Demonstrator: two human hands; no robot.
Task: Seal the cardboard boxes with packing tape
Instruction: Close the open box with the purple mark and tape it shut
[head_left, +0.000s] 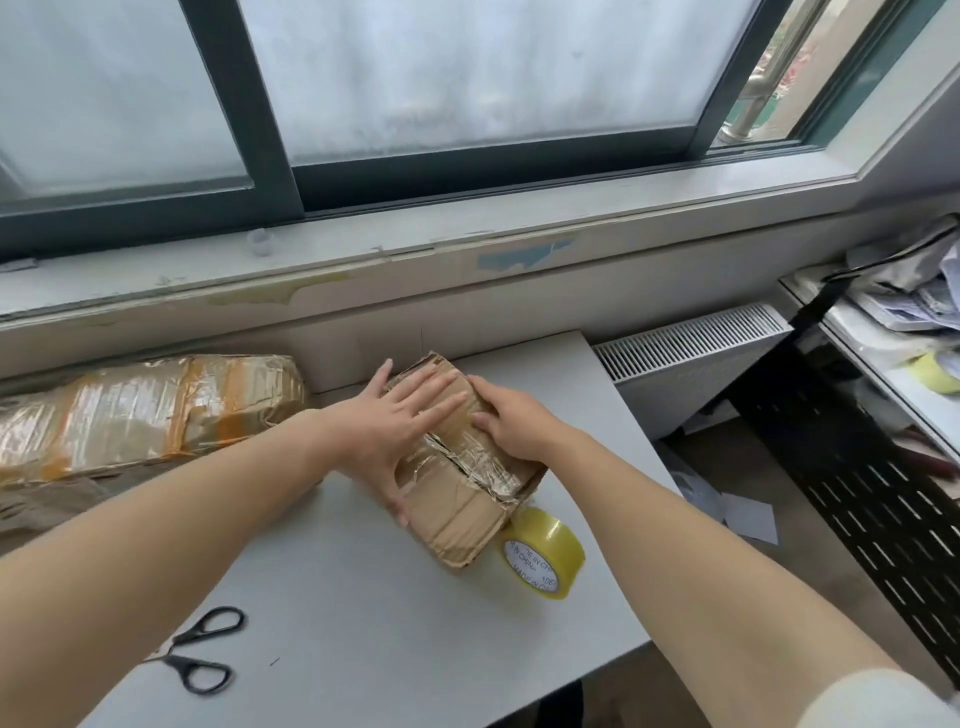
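Light grey tabletop (363, 597) under a dark-framed window with frosted panes (467, 78); chipped white sill below the glass.

Small brown cardboard box (457, 499) sits mid-tabletop, skewed, one corner pointing toward the camera. Left hand (395, 426) lies flat on the box top, fingers (441, 387) straight and spread, thumb running down the box's near-left side. Right hand (514, 421) grips the box's right top edge: thumb pressed on the top, fingers (485, 387) curled over the edge, their tips hidden behind the box. The two hands almost meet over the middle of the top.

Box cardboard is creased and dented, the far end frayed. Crinkled clear tape crosses its top. The seam under the palms is covered and can't be seen.

Yellowish clear packing tape roll (543, 553) stands on edge just beside the box's near-right corner, touching or nearly so; the printed core label is only partly readable. Black-handled scissors (202, 649) lie well to the box's near left, blades partly under the left forearm. Large tape-wrapped cardboard box (140, 410), glossy with orange strips, lies left of the small box and is cut off by the frame edge. White slatted radiator (691, 353) is right of the box, past the tabletop edge. Black perforated metal shelf (857, 499) stands farther right, with cluttered papers on top.
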